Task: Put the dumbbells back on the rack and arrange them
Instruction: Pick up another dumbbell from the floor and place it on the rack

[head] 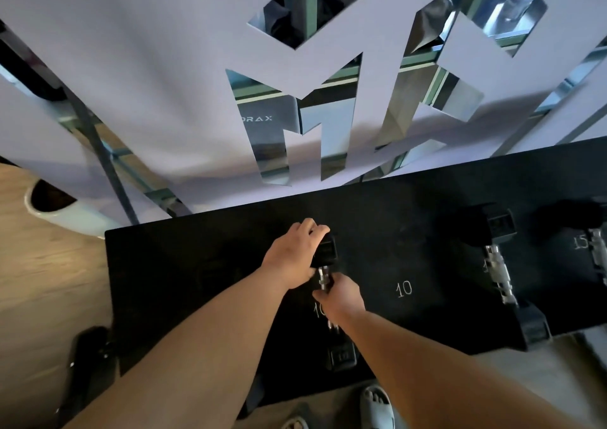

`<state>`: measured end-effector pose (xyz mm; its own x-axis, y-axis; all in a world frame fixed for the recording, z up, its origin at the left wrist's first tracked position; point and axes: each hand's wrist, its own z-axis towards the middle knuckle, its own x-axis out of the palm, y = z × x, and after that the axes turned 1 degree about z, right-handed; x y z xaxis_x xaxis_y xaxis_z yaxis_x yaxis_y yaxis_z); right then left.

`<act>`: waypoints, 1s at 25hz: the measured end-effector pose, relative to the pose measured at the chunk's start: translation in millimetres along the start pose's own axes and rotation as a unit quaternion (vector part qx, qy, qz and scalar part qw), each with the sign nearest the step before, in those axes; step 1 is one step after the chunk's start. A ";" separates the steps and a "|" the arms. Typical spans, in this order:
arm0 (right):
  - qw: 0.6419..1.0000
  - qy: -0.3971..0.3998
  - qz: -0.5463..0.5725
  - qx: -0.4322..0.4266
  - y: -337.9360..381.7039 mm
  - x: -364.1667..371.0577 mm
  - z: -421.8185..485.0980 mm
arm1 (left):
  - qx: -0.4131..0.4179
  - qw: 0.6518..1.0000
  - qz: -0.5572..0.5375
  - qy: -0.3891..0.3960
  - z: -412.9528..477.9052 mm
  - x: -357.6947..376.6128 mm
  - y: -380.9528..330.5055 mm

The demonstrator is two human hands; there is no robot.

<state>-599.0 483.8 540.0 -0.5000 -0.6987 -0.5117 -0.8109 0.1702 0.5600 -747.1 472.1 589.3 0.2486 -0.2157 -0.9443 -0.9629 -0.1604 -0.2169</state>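
A black hex dumbbell [340,356] with a chrome handle lies front to back on the black rack shelf [197,264], over a white "10" mark. My left hand [292,251] is closed over its far head. My right hand [341,297] grips the middle of its handle. The near head shows below my right wrist. A second dumbbell [499,274] rests further right on the shelf. A third dumbbell [597,251] lies at the right edge beside a "15" mark. Another "10" mark [404,289] sits between the first two dumbbells.
A white wall panel [164,83] with mirrored cut-outs rises behind the rack. A white pot [65,211] stands on the wooden floor at the left. A dark object [85,363] lies on the floor by the rack's left end. My sandalled feet [377,405] show below the shelf.
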 end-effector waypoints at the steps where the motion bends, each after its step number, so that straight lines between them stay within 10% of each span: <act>1: 1.000 0.004 -0.002 0.000 -3.3 1.6 1.4 | -0.001 1.000 -0.002 0.000 -1.4 2.6 0.8; 25: 1.000 -0.002 0.010 0.000 -40.6 26.0 -8.7 | -0.008 0.999 -0.031 -0.001 -33.4 38.6 -1.9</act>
<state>-576.4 452.7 509.6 -0.5168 -0.6921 -0.5038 -0.8009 0.1831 0.5701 -732.1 431.9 561.5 0.3076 -0.2037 -0.9295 -0.9438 -0.1893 -0.2708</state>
